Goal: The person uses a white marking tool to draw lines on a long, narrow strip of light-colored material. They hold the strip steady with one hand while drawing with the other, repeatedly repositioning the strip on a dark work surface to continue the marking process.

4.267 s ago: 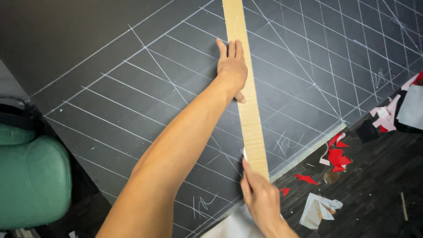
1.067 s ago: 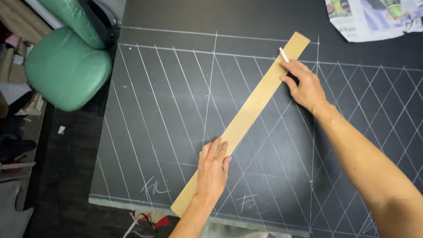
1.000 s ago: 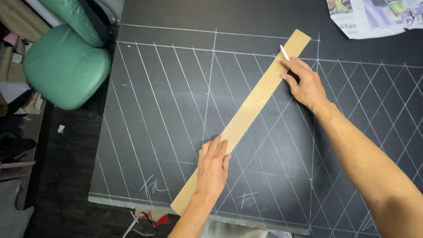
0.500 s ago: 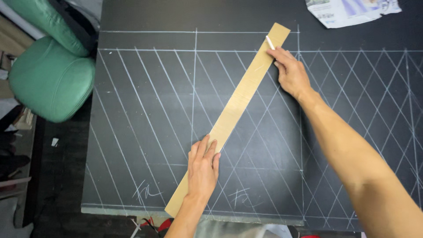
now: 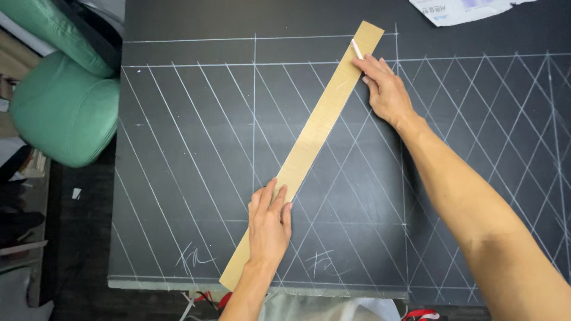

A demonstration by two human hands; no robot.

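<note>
A long tan wooden straightedge (image 5: pixel 318 128) lies diagonally on a dark sheet (image 5: pixel 190 107) covered with white chalk lines in a diamond grid. My left hand (image 5: pixel 269 226) presses flat on the straightedge's lower part, fingers together. My right hand (image 5: pixel 383 89) is near the upper end, pinching a small white piece of chalk (image 5: pixel 356 49) whose tip rests against the straightedge's right edge.
A green padded chair (image 5: pixel 62 101) stands at the left of the table. A printed paper (image 5: pixel 458 9) lies at the top right edge. Red scraps (image 5: pixel 208 297) show below the table's front edge. The dark sheet reaches the frame's right side.
Since about four seconds ago the view and the straightedge's diagonal have swapped direction. In the last second both hands kept their places on the straightedge; only the camera drifted slightly.
</note>
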